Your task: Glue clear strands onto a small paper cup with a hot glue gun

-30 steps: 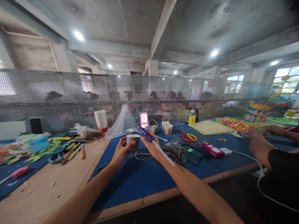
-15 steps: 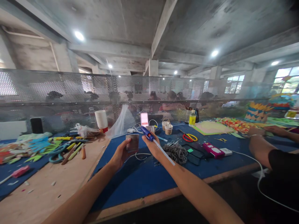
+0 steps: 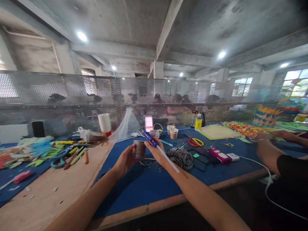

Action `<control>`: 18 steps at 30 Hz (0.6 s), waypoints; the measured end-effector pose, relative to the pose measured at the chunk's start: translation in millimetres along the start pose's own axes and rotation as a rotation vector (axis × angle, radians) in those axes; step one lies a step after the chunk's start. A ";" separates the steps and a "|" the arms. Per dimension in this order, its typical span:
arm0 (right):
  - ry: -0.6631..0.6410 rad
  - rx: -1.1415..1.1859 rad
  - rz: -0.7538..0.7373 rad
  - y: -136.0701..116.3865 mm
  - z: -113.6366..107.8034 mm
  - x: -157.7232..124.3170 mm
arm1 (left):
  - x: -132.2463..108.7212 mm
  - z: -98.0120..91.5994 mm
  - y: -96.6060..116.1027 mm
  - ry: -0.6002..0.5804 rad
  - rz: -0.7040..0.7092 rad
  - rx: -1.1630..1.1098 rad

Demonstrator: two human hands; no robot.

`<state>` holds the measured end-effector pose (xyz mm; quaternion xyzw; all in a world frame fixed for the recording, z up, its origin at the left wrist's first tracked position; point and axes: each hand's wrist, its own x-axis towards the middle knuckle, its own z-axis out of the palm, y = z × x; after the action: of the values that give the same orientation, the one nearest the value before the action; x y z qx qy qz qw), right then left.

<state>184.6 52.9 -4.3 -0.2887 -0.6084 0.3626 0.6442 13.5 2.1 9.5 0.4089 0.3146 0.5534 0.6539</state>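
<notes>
My left hand (image 3: 125, 159) is wrapped round a small brown cup (image 3: 139, 148) held just above the blue mat (image 3: 149, 186). My right hand (image 3: 157, 152) grips a blue glue gun (image 3: 150, 140) with a white glue stick (image 3: 168, 158) trailing back along my forearm. The gun's tip sits right at the cup's upper right edge. A heap of grey twine (image 3: 181, 157) lies just right of my right hand.
Red and yellow scissors (image 3: 194, 141), a pink box (image 3: 218, 154), small finished cups (image 3: 172, 131), a yellow bottle (image 3: 198, 122) and a stack of paper cups (image 3: 105, 124) sit further back. Another person's arms (image 3: 269, 150) rest on the table at right. A perforated metal screen (image 3: 72, 96) borders the far side.
The cup has turned in my left hand from mouth-forward to side-on, and both hands have shifted slightly; the glue gun tip has come close against the cup.
</notes>
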 end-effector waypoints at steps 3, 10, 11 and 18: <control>-0.014 0.002 -0.008 -2.4 -1.0 -0.8 | 1.8 -2.5 -4.3 -0.021 -0.006 0.032; 0.019 -0.029 -0.027 -0.5 0.7 -1.8 | 6.3 -6.7 -9.9 0.015 0.043 0.148; 0.037 -0.035 -0.025 1.4 0.5 -0.7 | 6.4 -6.2 -9.2 0.023 0.053 0.141; 0.085 -0.085 -0.003 8.1 -5.9 6.3 | 4.9 -3.0 -2.2 0.044 0.090 0.098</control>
<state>189.5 63.1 -7.8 -0.3300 -0.5959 0.3230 0.6570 12.9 7.3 6.3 0.4418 0.3369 0.5751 0.6005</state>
